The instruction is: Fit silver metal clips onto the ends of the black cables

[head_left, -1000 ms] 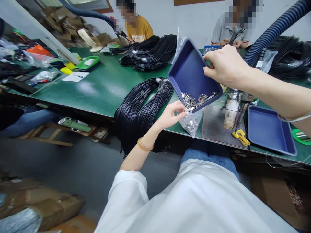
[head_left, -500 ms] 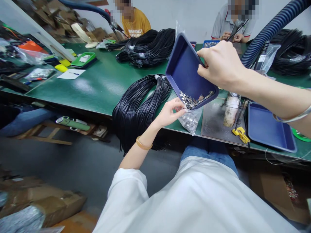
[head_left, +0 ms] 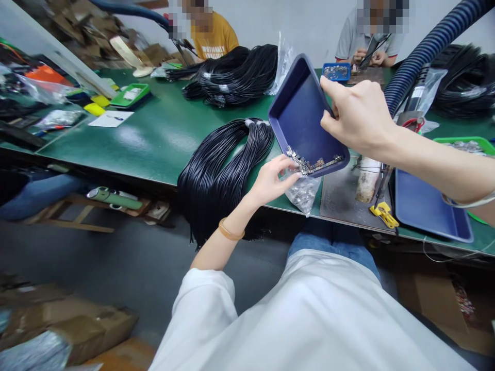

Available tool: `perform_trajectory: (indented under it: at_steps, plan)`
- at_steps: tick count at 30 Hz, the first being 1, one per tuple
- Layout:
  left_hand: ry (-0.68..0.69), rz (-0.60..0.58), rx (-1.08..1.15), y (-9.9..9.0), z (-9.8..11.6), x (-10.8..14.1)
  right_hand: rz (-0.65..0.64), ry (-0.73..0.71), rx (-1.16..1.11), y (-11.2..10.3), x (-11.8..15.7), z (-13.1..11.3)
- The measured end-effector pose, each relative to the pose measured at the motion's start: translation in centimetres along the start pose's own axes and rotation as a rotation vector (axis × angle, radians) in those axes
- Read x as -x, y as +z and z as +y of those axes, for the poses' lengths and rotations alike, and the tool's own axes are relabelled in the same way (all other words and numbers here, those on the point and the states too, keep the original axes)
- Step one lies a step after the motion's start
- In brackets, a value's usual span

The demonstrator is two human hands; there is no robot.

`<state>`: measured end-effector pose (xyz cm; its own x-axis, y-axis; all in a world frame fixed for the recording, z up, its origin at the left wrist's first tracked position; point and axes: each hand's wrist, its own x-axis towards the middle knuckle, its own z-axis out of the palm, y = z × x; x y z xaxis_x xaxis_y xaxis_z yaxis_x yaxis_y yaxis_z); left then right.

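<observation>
My right hand (head_left: pixel 358 116) grips the upper right rim of a dark blue plastic tray (head_left: pixel 299 111), tilted steeply with one corner down. Small shiny metal parts (head_left: pixel 309 164) are heaped in that low corner. Just below it, a clear plastic bag (head_left: pixel 304 195) with more metal parts in it rests at the table's front edge. My left hand (head_left: pixel 274 178) is closed at the bag's mouth, thumb and fingers pinching the plastic by the tray's corner. To the left, a bundle of black cables (head_left: pixel 222 178) hangs over the edge.
A second blue tray (head_left: pixel 429 206) lies at the right, with yellow clips (head_left: pixel 384 214) beside it. A ribbed hose (head_left: pixel 436 49) arches overhead. Across the green table (head_left: pixel 162 136) sit two people, near a larger cable coil (head_left: pixel 240 74) and a small blue tray (head_left: pixel 336 72).
My right hand and the blue tray have shifted slightly right and down. Fewer metal parts seem to lie in the tray's corner. My left hand stays at the bag.
</observation>
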<state>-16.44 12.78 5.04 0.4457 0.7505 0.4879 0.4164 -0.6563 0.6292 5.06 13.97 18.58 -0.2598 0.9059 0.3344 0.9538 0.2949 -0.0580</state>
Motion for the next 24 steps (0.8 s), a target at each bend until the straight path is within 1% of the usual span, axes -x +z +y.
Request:
perform_trajectory:
  at_steps: [1, 4, 6, 7, 10, 13, 16, 19, 22, 24]
  plan:
    - [0.005, 0.033, -0.049, 0.1, 0.2, -0.1, -0.004, -0.001, 0.003, 0.1, 0.0, 0.1]
    - [0.034, 0.183, -0.176, 0.9, 1.4, -0.5, -0.003, -0.008, 0.042, 0.4, -0.2, 0.1]
    - [0.086, 0.252, -0.189, 1.6, 2.4, -1.2, -0.008, -0.013, 0.078, 0.4, -0.2, -0.1]
    - [0.127, 0.249, -0.168, 2.1, 3.0, -1.6, -0.012, -0.018, 0.095, 0.5, -0.2, -0.2]
    - [0.252, 0.15, -0.084, 3.5, 4.4, -3.0, -0.035, -0.035, 0.121, 0.5, -0.2, -0.3]
    - [0.293, 0.068, -0.096, 4.3, 5.0, -3.8, -0.054, -0.013, 0.065, 0.6, -0.2, -0.2]
    - [0.297, 0.019, -0.183, 4.4, 4.3, -3.8, -0.052, 0.016, 0.004, 0.7, -0.2, 0.0]
    - [0.313, -0.008, -0.293, 4.0, 3.0, -3.3, -0.048, 0.03, 0.032, 0.8, -0.2, 0.1]
    - [0.304, -0.016, -0.378, 3.7, 1.7, -2.8, -0.032, -0.008, 0.097, 0.7, -0.3, 0.0]
    - [0.275, -0.012, -0.368, 3.5, 1.1, -2.5, -0.014, -0.042, 0.127, 0.8, -0.4, 0.0]
